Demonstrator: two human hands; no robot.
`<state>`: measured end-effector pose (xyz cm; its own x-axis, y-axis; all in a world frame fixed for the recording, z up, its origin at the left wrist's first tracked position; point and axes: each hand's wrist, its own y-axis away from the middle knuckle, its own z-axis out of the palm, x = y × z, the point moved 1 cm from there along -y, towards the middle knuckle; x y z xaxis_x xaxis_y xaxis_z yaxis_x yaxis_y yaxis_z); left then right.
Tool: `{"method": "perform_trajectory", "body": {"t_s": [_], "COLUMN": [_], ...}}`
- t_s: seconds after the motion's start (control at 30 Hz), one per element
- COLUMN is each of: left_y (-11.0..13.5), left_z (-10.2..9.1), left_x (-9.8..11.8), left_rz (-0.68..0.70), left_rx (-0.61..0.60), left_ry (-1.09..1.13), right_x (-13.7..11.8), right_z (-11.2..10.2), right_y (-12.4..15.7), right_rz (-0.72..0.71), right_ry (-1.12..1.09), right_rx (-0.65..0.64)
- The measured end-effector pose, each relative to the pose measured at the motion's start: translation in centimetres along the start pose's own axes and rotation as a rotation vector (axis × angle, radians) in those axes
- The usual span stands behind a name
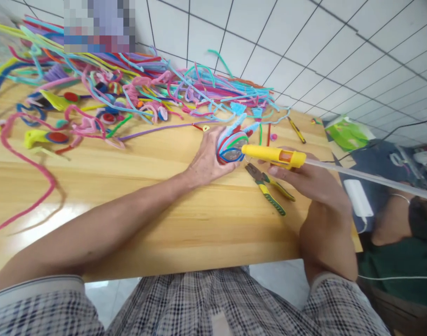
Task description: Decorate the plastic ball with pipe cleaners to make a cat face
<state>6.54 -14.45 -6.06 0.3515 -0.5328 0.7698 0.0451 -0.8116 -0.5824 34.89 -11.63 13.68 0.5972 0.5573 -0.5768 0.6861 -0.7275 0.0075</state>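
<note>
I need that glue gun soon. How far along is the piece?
Done: red, blue and green strands coil around the round piece. In hand: left hand holds it, right hand aims the glue gun at it. Left: a pile of loose pipe cleaners; pliers lie idle.

You are at a craft bench in a hobby workshop, not a kitchen or an office. The pale wooden table [157, 186] before you carries a sprawling heap of coloured pipe cleaners [129, 88] from nine o'clock round to one o'clock. Near the centre are a yellow glue gun [274, 157] and a wound pipe-cleaner coil [230, 147], with green-handled pliers [267, 189] lying just below them. White tiles [304, 42] spread beyond the table from twelve to two o'clock.
</note>
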Motion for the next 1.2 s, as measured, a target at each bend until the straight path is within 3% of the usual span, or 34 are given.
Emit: {"method": "perform_trajectory", "body": {"t_s": [0.27, 1.03, 1.2], "left_y": [-0.3, -0.5, -0.5], "left_z": [-1.6, -1.6, -1.4], "left_x": [0.2, -0.3, -0.1], "left_rz": [-0.069, -0.077, -0.097], "left_rx": [-0.054, -0.064, -0.049], "left_ry": [0.129, 0.117, 0.126], "right_x": [0.2, 0.2, -0.2], "right_z": [-0.6, 0.0, 0.3], "right_y": [0.2, -0.4, -0.5], "right_rz": [0.079, 0.008, 0.013], "right_ry": [0.044, 0.063, 0.036], "right_rx": [0.003, -0.016, -0.078]}}
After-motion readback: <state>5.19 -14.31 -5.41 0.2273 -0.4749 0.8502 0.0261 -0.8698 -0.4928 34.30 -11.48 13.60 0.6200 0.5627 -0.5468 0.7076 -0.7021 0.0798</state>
